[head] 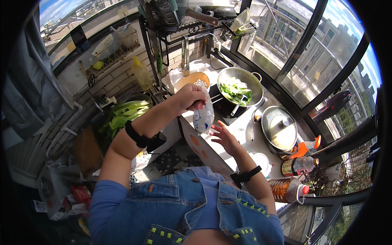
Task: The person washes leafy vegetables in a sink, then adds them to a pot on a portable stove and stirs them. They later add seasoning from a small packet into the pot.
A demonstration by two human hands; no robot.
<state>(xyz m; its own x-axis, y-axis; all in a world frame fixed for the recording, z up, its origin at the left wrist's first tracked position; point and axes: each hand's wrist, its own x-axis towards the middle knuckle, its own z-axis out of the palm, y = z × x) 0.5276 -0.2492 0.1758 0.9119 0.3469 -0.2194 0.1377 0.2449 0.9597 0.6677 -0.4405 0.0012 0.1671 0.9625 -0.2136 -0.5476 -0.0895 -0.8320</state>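
My left hand (193,98) grips the top of a clear plastic bag (202,118) with blue print, which hangs down over the counter's edge. My right hand (224,136) is just right of the bag's lower end, fingers spread, holding nothing. Beyond the hands, a metal wok (259,97) holds leafy greens (235,90) and a spatula (239,105). A pale orange bowl (186,80) stands behind my left hand. To the right sits a pan with a metal-rimmed lid (279,128).
Right of the counter (242,125) stand an orange spray bottle (301,149), a sauce bottle (298,166) and a large oil jug (284,190). More leafy greens (130,113) lie at the left by the sink. A rack with hanging utensils (159,62) rises at the back, near the windows.
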